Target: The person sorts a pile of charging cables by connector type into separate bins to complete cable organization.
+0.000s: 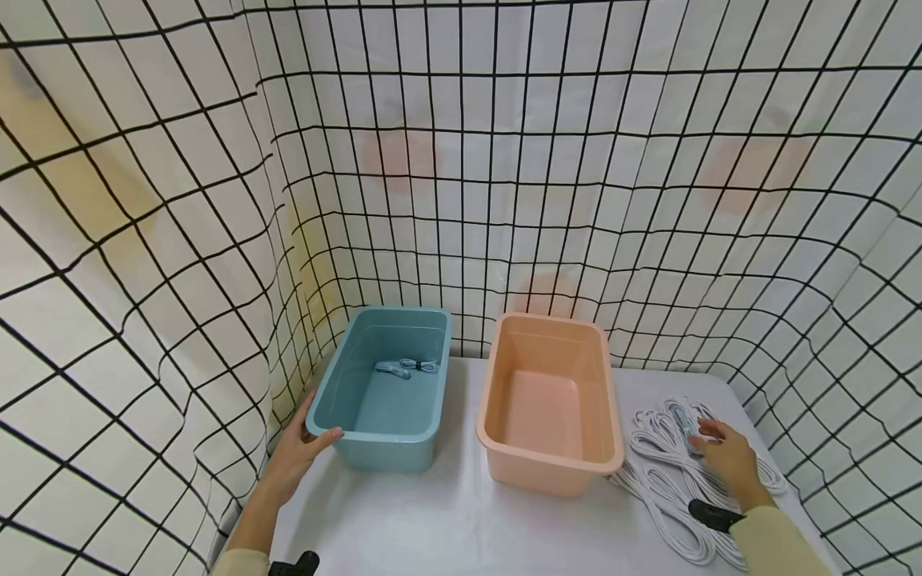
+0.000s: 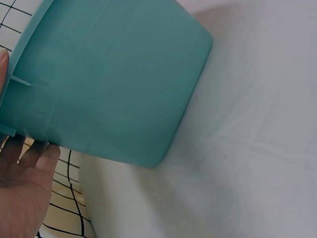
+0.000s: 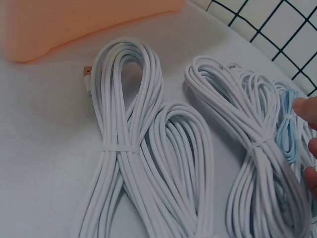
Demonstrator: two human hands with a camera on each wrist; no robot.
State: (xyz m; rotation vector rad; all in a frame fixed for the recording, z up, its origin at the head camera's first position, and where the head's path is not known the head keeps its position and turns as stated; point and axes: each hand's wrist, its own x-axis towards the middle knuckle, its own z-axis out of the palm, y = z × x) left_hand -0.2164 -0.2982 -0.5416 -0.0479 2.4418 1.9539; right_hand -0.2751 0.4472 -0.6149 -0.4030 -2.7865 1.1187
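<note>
At the near left corner of the blue plastic bin point(image 1: 382, 438), my left hand point(image 1: 294, 448) holds the rim, thumb on the front edge and fingers along the left side. The left wrist view has those fingers point(image 2: 48, 157) against the outer wall below the rim. Two small tied cables point(image 1: 392, 370) lie inside this bin. My right hand point(image 1: 729, 460) is over the cable pile on the right, fingers loosely bent and apart. Its thumb tip overlaps the edge of a light blue tied cable point(image 3: 288, 126) lying among bundled white cables point(image 3: 121, 148).
An orange plastic bin point(image 1: 551, 462) stands between the blue bin and the cable pile. Black wire mesh point(image 1: 461, 222) with white cloth behind it rises around the back and sides of the white table point(image 1: 461, 520). One white bundle shows an orange USB plug point(image 3: 87, 70).
</note>
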